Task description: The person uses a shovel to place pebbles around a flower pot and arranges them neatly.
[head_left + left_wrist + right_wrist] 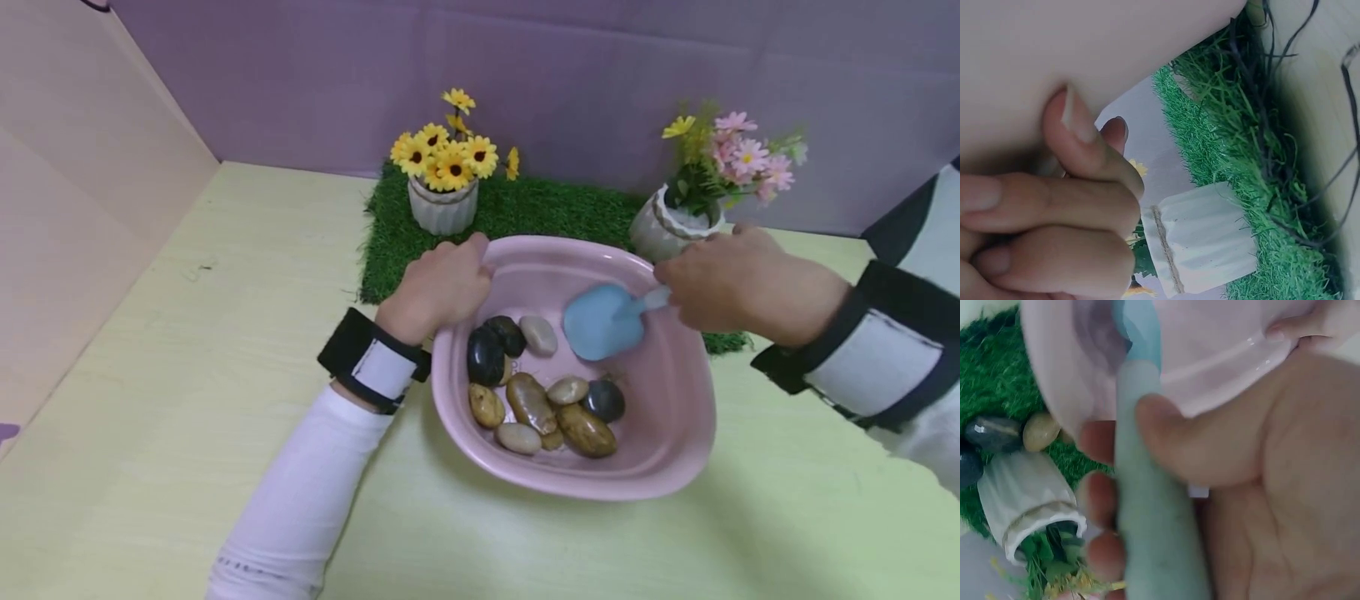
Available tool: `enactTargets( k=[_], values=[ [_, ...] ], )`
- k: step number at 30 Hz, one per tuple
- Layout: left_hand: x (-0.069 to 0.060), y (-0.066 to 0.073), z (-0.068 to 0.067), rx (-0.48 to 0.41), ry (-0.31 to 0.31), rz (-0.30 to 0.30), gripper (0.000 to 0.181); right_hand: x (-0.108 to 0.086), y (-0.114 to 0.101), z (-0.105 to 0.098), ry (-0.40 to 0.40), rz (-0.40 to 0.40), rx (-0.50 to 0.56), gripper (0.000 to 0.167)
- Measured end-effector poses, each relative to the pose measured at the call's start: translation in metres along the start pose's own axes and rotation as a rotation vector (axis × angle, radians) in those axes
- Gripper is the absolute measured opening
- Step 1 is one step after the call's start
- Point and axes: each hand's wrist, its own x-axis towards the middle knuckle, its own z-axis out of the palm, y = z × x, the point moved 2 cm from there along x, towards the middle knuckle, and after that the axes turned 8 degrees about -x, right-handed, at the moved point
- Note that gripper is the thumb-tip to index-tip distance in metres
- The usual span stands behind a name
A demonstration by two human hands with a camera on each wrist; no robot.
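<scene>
A pink basin (pixel 675 450) holds several smooth stones, among them a brown one (pixel 531 403), a black one (pixel 486 357) and a pale one (pixel 538 335). At the basin's far left rim, my left hand (pixel 438 287) grips the edge with curled fingers. My right hand (pixel 738 279) holds a small toy shovel by its pale green handle (pixel 1157 506), thumb laid along it. The shovel's blue blade (pixel 602 323) hangs inside the basin, above the far right part of its floor. Whether the blade touches the basin is unclear.
Behind the basin lies a green artificial grass mat (pixel 555 208). On it stands a white pot (pixel 444 208) of yellow flowers; another white pot (pixel 663 225) has pink flowers. Dark stones (pixel 994 433) and a tan stone (pixel 1041 431) lie beside a pot in the right wrist view.
</scene>
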Motion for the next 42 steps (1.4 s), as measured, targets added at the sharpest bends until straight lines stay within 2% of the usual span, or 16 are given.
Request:
enactTargets(
  k=[7,12,16,19,25,34,42],
  values=[
    [0.0,0.0,0.0,-0.007,-0.009,-0.005,0.04,0.008,-0.012,0.003,0.026,-0.042,0.029,0.028],
    [0.0,0.0,0.0,-0.01,-0.008,-0.005,0.041,0.014,-0.016,0.005,0.037,-0.089,0.072,0.017],
    [0.001,0.0,0.0,-0.009,-0.009,-0.005,0.041,0.021,-0.025,0.004,-0.005,-0.144,0.099,0.017],
    [0.001,0.0,0.0,-0.006,-0.012,-0.002,0.042,0.025,-0.03,0.001,-0.003,-0.135,0.062,0.02],
    [0.002,-0.001,0.0,0.005,-0.011,-0.008,0.044,0.031,-0.033,-0.006,0.099,-0.1,-0.028,0.021],
    [0.0,0.0,-0.001,0.015,-0.012,-0.009,0.045,0.035,-0.041,-0.01,0.064,-0.09,-0.021,0.037],
    [-0.001,0.0,-0.001,0.017,-0.011,-0.003,0.044,0.036,-0.043,-0.013,0.077,-0.084,0.017,0.035]
  ],
)
